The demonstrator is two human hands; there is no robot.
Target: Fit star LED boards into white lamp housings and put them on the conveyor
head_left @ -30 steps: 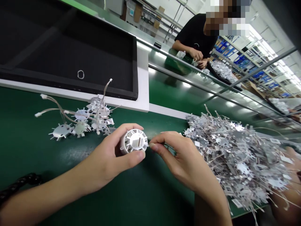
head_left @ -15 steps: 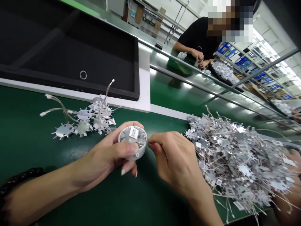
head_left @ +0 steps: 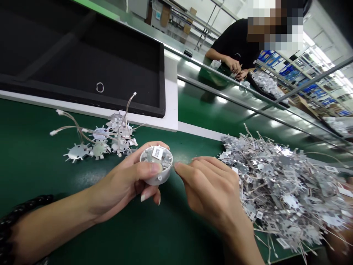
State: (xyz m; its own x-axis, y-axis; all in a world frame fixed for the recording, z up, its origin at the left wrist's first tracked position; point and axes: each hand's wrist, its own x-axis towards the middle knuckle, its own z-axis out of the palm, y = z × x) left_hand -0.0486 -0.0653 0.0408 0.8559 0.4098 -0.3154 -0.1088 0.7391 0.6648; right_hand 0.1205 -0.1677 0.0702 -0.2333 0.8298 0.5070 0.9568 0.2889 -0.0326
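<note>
A small round white plastic housing [head_left: 157,178] sits in my left hand [head_left: 125,176], which is closed around it with the thumb pressing over the rim. Inside the housing lies a silvery plate with bent tabs, carrying a white printed label [head_left: 157,152]. Just right of the rim is my right hand [head_left: 212,187], its fingers bent together in a pinch. Whatever those fingertips hold is too small and hidden to make out. Beyond my left hand lies a small group of star-shaped metal plates [head_left: 78,151] with thin wires and white connectors.
A large heap of similar wired plates [head_left: 278,184] covers the right of the green table [head_left: 110,235]. A black tray [head_left: 132,73] on a white board [head_left: 171,92] holds a pale ring [head_left: 99,87]. Across the bench a co-worker [head_left: 234,40] handles small parts; another person's arm shows at far right.
The housing has tipped slightly in my left hand. My right hand has turned a little at the rim, its fingers curled differently. The whole view has shifted slightly.
</note>
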